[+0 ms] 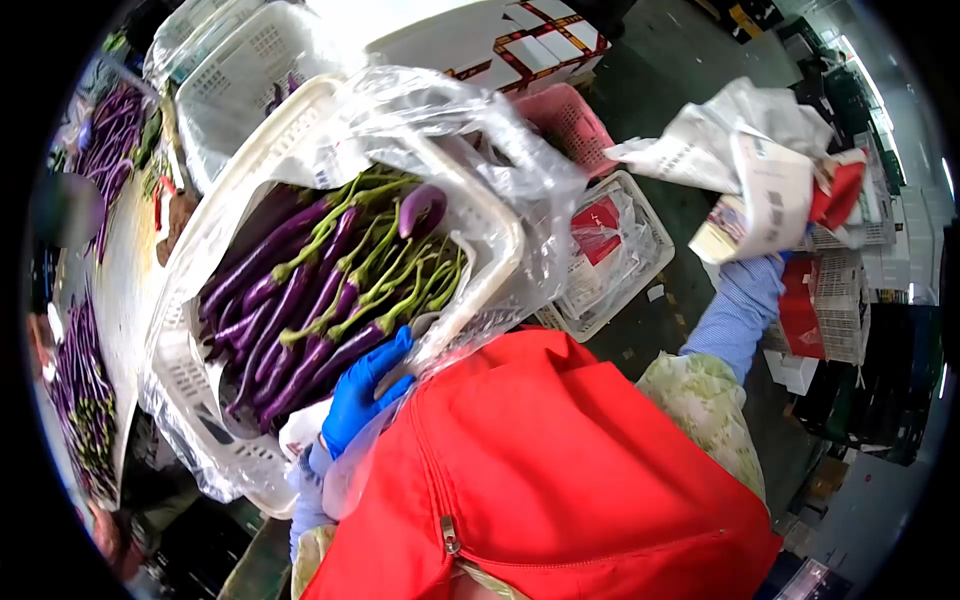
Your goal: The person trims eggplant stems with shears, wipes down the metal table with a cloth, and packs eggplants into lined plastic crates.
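Long purple eggplants [310, 300] with green stems lie heaped in a white plastic crate [185, 370] lined with paper and clear plastic film [440, 105]. My left hand [365, 390], in a blue glove, is at the crate's near side beside the lowest eggplants, fingers apart. On the right, my arm in a blue sleeve [735, 310] is stretched out. Crumpled newspaper sheets [770, 180] are held up at its end, and they hide most of my right hand.
A white crate [640, 215] with plastic and red-printed paper stands on the floor beside a pink basket [570, 120]. Another white basket [240, 80] and a white box [480, 45] stand behind. More eggplants [85, 400] lie on the left-hand table.
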Tool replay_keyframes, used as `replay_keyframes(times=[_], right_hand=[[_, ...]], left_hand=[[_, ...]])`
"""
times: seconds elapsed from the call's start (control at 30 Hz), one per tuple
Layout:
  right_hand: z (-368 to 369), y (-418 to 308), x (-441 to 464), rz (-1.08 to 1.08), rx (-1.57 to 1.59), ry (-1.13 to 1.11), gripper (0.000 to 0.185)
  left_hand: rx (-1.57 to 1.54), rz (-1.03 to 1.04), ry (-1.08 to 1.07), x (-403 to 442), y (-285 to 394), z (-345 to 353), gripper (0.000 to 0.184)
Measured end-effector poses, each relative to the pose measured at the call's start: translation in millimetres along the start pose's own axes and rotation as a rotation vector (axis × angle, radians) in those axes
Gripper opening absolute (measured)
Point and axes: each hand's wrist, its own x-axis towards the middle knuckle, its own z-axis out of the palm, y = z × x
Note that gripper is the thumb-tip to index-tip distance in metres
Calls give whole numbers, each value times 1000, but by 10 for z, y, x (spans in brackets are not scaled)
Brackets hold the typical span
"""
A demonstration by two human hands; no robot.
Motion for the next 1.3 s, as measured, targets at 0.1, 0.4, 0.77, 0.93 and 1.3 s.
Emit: replay_keyframes(times=[0.1, 0.4, 0.77, 0.93, 1.3], right_hand=[[-311, 579, 484, 54, 103, 64, 66], [-947, 3112, 1798, 212, -113, 95, 68], [-1857, 3630, 1938, 1028, -720, 3, 43], [-1213, 3173, 1944, 13, -1577, -836, 22], [2559, 874, -1384, 270, -260, -1825, 43]], left_hand=[[32, -37, 35, 89, 63, 21, 48], [-93, -435, 429, 210, 329, 443, 46], [94, -523, 467, 357, 527, 610, 50], [392, -276, 378, 287, 400, 582, 47], [900, 334, 415, -162, 95, 651, 43]])
